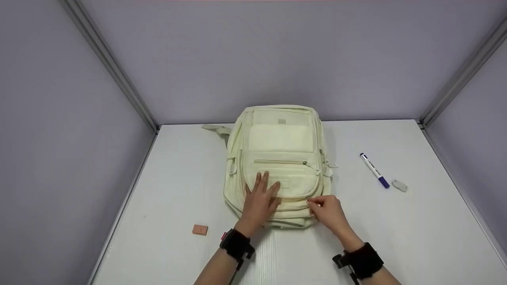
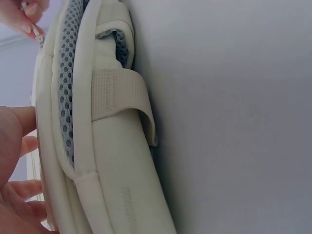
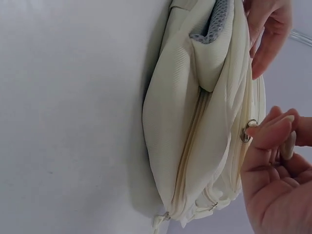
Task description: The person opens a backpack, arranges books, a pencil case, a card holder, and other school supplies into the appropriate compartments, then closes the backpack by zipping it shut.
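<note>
A cream backpack lies on the white table with its front pocket facing up. My left hand rests on the lower left of that pocket, fingers spread over the fabric. At the pocket's lower right edge, my right hand pinches a zipper pull between thumb and forefinger. The metal zipper slider shows beside these fingertips in the right wrist view. From the left wrist view, the fingers of my left hand touch the bag's edge, near grey mesh padding.
Right of the bag lie a white marker with a blue cap and a small grey-white oval object. A small orange-pink block sits left of my left wrist. A strap sticks out at the upper left. Grey panels enclose the table.
</note>
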### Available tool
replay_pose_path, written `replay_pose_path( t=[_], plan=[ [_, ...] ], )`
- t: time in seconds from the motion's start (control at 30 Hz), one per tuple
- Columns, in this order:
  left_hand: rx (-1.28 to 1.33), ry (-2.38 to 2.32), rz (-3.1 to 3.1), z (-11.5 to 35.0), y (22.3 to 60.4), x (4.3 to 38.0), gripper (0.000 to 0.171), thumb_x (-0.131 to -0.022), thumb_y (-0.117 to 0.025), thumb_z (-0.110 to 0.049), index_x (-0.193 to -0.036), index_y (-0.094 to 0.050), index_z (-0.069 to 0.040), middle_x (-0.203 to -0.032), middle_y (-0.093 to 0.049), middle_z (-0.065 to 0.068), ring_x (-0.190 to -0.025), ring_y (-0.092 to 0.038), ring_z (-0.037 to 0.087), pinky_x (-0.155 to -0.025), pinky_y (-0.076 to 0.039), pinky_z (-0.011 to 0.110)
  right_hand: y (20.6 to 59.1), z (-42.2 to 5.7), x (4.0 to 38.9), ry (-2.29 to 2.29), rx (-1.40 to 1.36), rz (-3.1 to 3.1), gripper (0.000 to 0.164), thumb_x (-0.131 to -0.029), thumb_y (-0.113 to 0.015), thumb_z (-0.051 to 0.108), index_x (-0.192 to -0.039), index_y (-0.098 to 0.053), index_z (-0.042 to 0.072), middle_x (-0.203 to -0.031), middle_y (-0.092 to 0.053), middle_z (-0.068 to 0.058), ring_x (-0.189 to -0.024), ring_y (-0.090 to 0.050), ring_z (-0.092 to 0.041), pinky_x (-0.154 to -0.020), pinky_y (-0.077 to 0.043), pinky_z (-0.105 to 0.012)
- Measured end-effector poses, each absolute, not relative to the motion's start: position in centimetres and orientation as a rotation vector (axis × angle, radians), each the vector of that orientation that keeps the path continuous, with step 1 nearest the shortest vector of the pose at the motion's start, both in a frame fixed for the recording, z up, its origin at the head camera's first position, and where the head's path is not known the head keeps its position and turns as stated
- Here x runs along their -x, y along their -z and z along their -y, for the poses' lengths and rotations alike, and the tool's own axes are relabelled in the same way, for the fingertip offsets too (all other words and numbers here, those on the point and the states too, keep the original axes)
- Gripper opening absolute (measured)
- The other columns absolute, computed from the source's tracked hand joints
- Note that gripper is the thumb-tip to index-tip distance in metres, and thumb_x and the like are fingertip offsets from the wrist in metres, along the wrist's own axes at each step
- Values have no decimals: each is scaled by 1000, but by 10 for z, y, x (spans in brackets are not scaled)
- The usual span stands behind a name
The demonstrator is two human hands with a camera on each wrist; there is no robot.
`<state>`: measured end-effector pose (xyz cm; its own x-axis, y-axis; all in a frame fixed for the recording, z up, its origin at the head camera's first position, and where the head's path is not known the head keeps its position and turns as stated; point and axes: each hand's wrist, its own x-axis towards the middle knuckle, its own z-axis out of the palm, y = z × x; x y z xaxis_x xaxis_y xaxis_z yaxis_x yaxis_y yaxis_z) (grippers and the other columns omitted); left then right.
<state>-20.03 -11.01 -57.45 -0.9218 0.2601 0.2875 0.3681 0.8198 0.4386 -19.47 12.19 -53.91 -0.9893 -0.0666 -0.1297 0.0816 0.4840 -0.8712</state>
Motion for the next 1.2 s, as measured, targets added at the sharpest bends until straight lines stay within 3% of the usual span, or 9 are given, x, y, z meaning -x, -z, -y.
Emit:
replay_pose_path(
  t=[0.23,0.57,0.77,0.9,0.97,1.07,1.2],
  plan=[
    [477,827,2772,108,571,199,47,-93,-70,-28,-136,-59,-13,-155,-30,20,-142,-22,43,-93,-37,70,540,-108,189,1724,-115,-2331,14,-92,-66,2,-100,-74,-6,-67,-63,-8,-55,-56,-19,-47,-44,-24],
    [456,787,2777,105,567,196,48,-90,-73,-27,-135,-60,-14,-154,-33,20,-142,-24,42,-93,-37,69,543,-74,183,1830,44,-2155,21,-96,-59,-1,-109,-67,-15,-71,-63,-8,-58,-55,-13,-51,-45,-21],
    [420,688,2789,103,557,193,47,-89,-72,-22,-135,-59,-17,-143,-49,14,-137,-37,39,-87,-44,67,546,-65,182,1819,149,-2175,20,-96,-58,0,-108,-67,-14,-72,-63,-6,-59,-56,-12,-53,-46,-21],
    [285,742,2697,101,549,195,23,-87,-73,-17,-110,-71,-13,-113,-65,8,-111,-59,32,-78,-50,56,545,-65,180,1820,133,-2173,19,-95,-60,1,-107,-68,-11,-71,-63,-8,-57,-55,-12,-52,-47,-22],
    [212,747,2668,99,547,195,8,-87,-73,-19,-93,-73,-13,-94,-66,4,-92,-62,28,-73,-49,52,546,-65,178,1833,137,-2164,19,-95,-61,2,-107,-68,-12,-72,-64,-12,-57,-55,-13,-52,-46,-22],
    [134,697,2670,95,548,193,20,-89,-73,-26,-72,-71,-15,-78,-62,0,-75,-59,25,-69,-46,50,547,-65,174,1841,186,-2199,19,-95,-62,2,-106,-68,-12,-74,-65,-16,-57,-55,-14,-50,-45,-22],
    [110,638,2665,89,549,191,35,-91,-70,-33,-61,-68,-16,-72,-58,-1,-73,-55,24,-73,-40,49,548,-63,170,1751,319,-2414,13,-94,-64,4,-101,-72,-3,-71,-66,-7,-54,-54,-9,-49,-42,-20]
  ],
)
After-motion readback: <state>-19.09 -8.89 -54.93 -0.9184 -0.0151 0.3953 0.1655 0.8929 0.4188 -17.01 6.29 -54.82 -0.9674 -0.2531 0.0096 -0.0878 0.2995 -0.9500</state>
